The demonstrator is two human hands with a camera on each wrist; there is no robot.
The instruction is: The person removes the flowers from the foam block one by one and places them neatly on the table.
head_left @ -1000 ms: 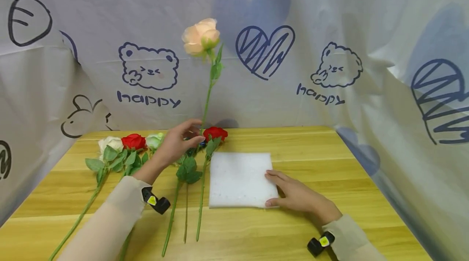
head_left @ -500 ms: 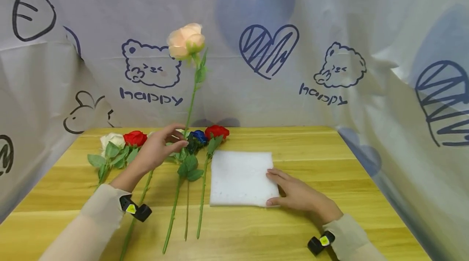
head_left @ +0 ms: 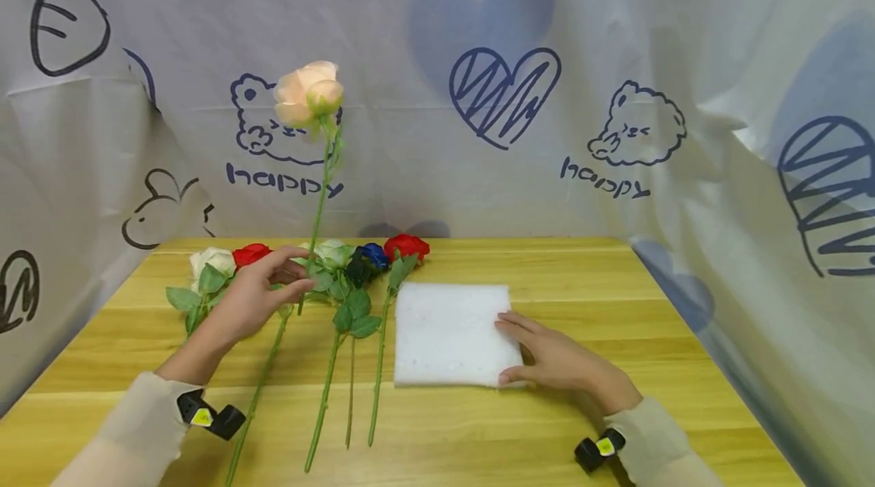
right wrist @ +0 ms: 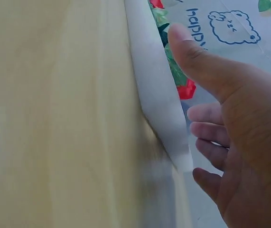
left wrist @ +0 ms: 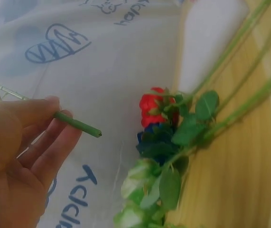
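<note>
My left hand (head_left: 253, 297) pinches the green stem of a peach rose (head_left: 309, 96) between thumb and fingers, holding the flower upright above the table. In the left wrist view the cut end of the stem (left wrist: 85, 127) sticks out a short way past the fingertips. A white foam block (head_left: 451, 335) lies flat at the middle of the table. My right hand (head_left: 563, 358) rests at its right edge, fingers relaxed, thumb near the front corner. The right wrist view shows the block's side (right wrist: 159, 90) beside the spread thumb and fingers.
Left of the block lie a red rose (head_left: 406, 245), a blue rose (head_left: 374, 254) and a greenish-white rose (head_left: 333, 252), stems toward me. Farther left are a white rose (head_left: 208, 260) and another red rose (head_left: 251, 254). A printed curtain (head_left: 410, 168) hangs behind the wooden table (head_left: 581, 282).
My left hand has moved left and slightly down with the peach rose, away from the foam block, uncovering the blue and greenish-white roses. The right hand stays at the block.
</note>
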